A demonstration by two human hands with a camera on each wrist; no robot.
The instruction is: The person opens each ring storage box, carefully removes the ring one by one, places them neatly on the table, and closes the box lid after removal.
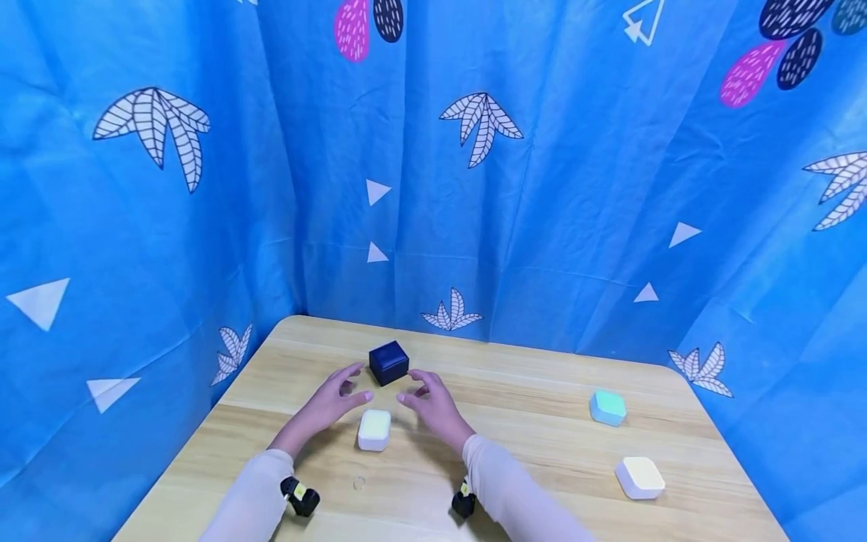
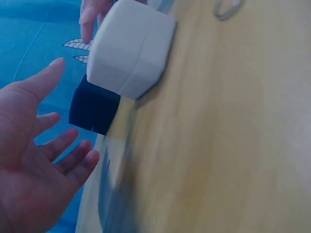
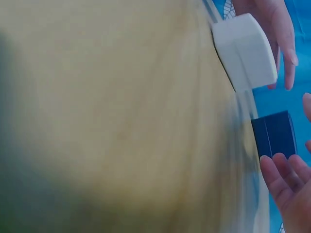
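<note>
A dark navy box (image 1: 389,363) with a seam around its side stands toward the back of the table. My left hand (image 1: 328,404) is to its near left, fingers spread and loosely bent, holding nothing. On the near right is my right hand (image 1: 436,406), its fingertips close to the box; whether they touch it I cannot tell. A white rounded box (image 1: 375,430) sits between the wrists, nearer me. In the left wrist view the white box (image 2: 131,48) partly covers the navy one (image 2: 92,107). A small clear ring (image 1: 359,482) lies in front of the white box.
On the right side of the wooden table (image 1: 528,452) are a mint-green box (image 1: 607,407) and a cream-topped white box (image 1: 640,478). Blue patterned curtain (image 1: 474,226) hangs behind the table and along its sides. Each wrist carries a small black camera.
</note>
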